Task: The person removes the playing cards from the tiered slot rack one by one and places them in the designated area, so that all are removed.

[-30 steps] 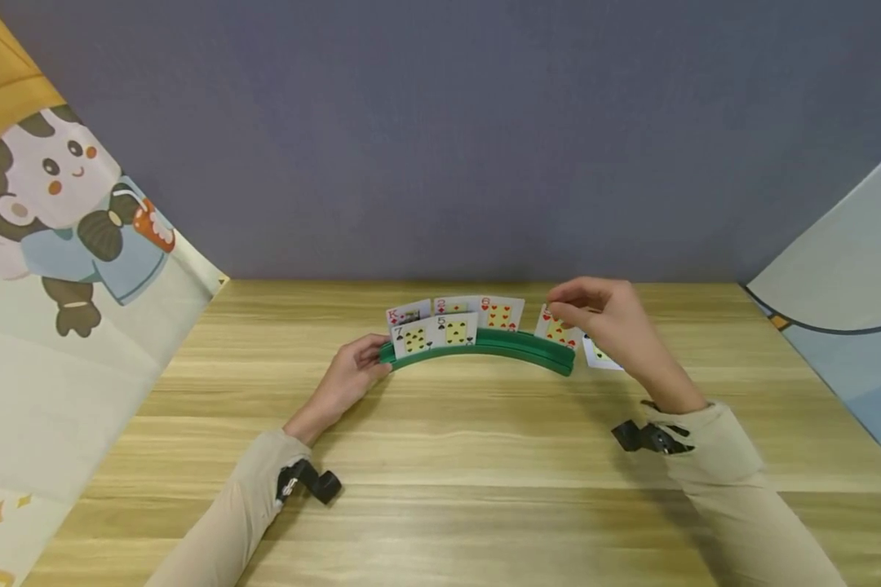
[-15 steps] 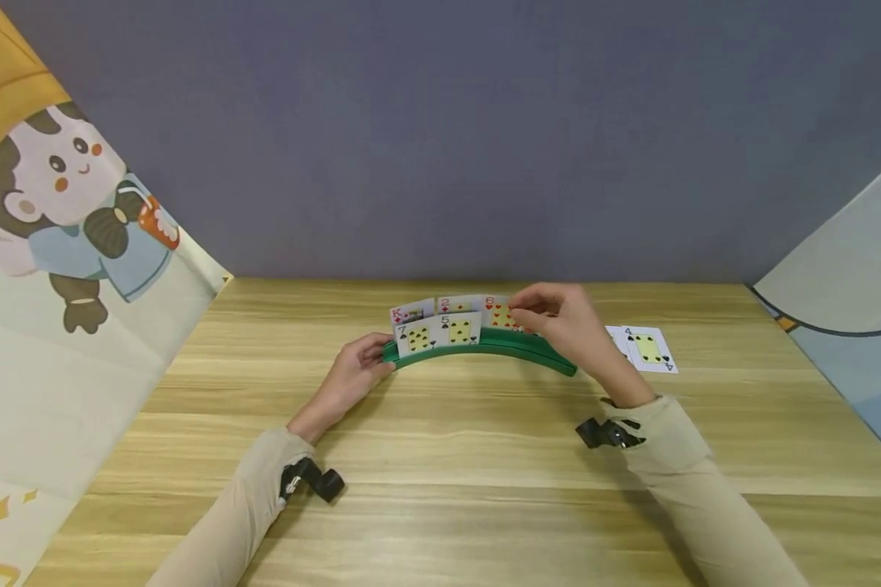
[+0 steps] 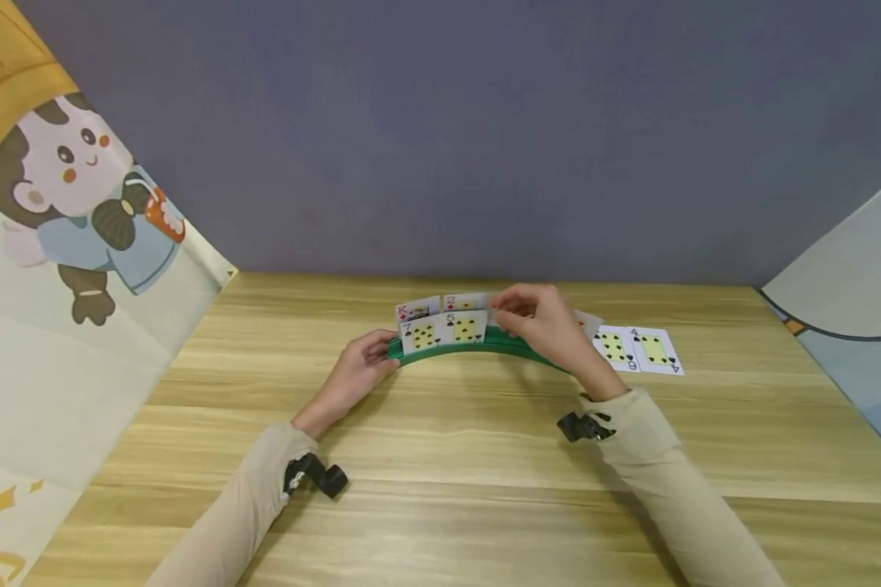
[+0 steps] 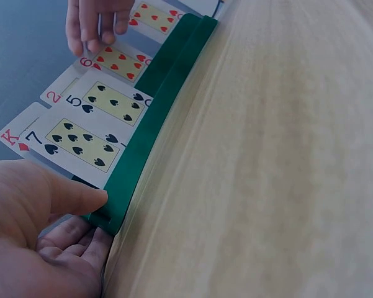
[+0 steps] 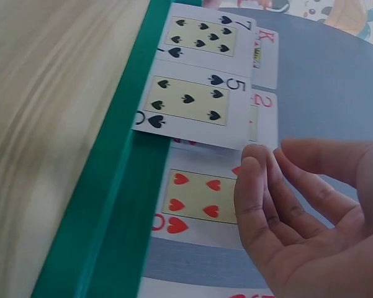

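Note:
A curved green card holder (image 3: 506, 343) stands near the table's back edge. My left hand (image 3: 356, 367) grips its left end, thumb in front and fingers curled beneath, as the left wrist view shows. A seven of spades (image 3: 422, 336) and a five of spades (image 3: 466, 328) stand in its front row. Behind them rise a king of diamonds (image 3: 418, 309) and a two of diamonds (image 3: 466, 302). My right hand (image 3: 546, 326) pinches the top edge of the six of hearts (image 5: 198, 198). Another hearts card (image 4: 154, 18) stands farther right, partly hidden by the right hand.
A six of spades (image 3: 616, 348) and a four of spades (image 3: 655, 350) lie face up on the wooden table (image 3: 440, 489), right of the holder. A grey wall panel (image 3: 470, 147) rises behind, and a cartoon-printed wall (image 3: 95, 212) borders the left.
My right hand has let go of a hearts card at the holder's right and moved left to the six of hearts. The left hand keeps its grip on the holder.

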Demonstrator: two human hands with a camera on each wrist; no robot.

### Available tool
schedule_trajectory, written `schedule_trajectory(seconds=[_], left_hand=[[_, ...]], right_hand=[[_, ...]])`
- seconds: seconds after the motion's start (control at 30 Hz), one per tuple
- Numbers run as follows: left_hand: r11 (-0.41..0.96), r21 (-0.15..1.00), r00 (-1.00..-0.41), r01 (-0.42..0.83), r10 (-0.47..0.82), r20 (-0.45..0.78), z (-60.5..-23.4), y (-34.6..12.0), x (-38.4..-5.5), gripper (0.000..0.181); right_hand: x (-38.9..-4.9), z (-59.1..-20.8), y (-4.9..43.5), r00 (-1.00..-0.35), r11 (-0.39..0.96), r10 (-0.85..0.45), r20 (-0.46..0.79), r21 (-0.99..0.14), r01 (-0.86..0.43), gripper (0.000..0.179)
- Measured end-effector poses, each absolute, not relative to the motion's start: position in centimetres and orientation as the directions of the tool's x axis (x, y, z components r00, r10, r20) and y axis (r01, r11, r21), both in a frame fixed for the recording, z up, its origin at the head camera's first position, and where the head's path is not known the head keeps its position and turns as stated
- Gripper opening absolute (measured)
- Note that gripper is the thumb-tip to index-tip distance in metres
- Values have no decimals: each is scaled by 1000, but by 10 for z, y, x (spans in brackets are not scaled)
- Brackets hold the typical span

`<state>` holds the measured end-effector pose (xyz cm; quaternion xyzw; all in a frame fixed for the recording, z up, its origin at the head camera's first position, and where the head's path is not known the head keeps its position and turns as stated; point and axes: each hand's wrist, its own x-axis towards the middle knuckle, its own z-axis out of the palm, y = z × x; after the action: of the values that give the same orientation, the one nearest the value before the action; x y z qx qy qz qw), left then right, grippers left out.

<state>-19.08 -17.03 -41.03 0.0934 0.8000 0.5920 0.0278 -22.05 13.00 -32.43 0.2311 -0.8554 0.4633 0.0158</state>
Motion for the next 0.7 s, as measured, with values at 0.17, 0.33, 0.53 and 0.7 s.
schedule_trajectory(seconds=[0.17,0.33,0.53,0.7], left_hand=[[286,952,-982,106,180,56,-411,-169,-192,44],[285,953,-982,104,181,53,-411,-170,-193,45],[285,952,-982,112,180,62,-410,-170,-193,43],[282,953,-982,110,181,59,-410,-170,-193,44]], right_hand=[[-223,-331,127,-901,487,-383,206,-784,-386,22],[-224,-334,124,-899,501,-392,194,-775,-386,29],[-227,-342,123,-901,522,-404,158,-769,-369,28],[-229,-351,121,-894,544,-421,155,-745,-385,20]])
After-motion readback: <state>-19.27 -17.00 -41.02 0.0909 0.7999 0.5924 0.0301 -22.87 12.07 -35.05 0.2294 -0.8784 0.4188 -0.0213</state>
